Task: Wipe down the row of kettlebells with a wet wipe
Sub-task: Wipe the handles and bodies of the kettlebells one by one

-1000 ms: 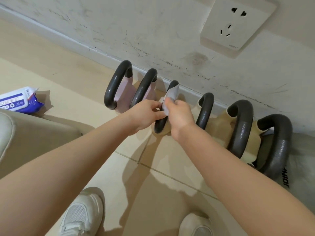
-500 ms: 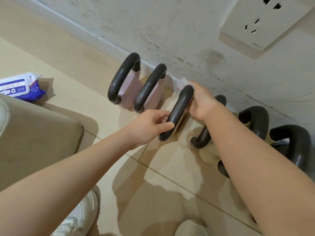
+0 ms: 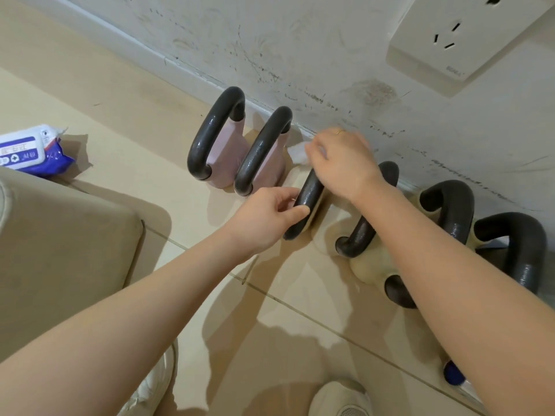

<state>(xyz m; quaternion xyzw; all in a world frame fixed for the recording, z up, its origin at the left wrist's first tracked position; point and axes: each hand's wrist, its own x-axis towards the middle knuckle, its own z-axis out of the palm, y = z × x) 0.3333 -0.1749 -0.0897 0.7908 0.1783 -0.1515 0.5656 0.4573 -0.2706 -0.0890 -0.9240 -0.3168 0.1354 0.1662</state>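
Your left hand is on the third kettlebell's dark handle, thumb and fingers curled round its near end. Your right hand is up at the far end of that same handle, close to the wall, fingers bunched round the white wet wipe, which pokes out on the left of your knuckles, just beside the second pink kettlebell. The row runs along the base of the wall on the tiled floor: the first pink kettlebell at the left end, then its twin, then the cream one you're holding, a fourth with a cream body partly under your right forearm, and two bigger dark handles at the right. The pack of wipes lies well off to the left on the floor. There's a socket on the wall above the right end.
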